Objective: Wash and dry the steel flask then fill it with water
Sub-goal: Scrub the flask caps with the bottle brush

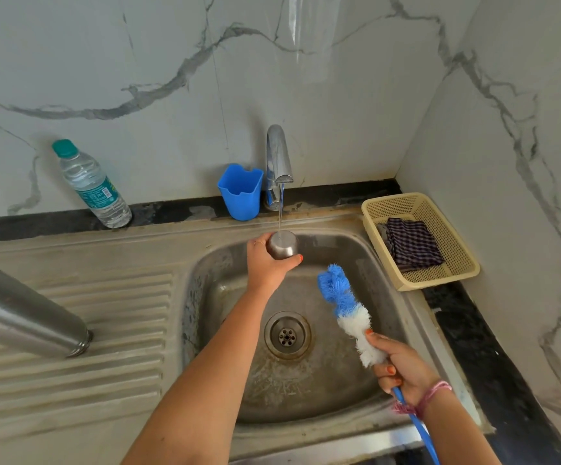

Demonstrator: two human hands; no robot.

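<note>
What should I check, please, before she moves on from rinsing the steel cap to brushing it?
1. Water running from the tap: ok, a thin stream lands on the steel cap.
2. Cap secure: ok, the left hand grips it over the sink.
3. Bottle brush ready: ok, the right hand holds its handle.
4. Steel flask parked safely: ok, lying on the drainboard.
5. Cap free of soap: cannot tell.
6. Drying cloth at hand: ok, in the basket.
</note>
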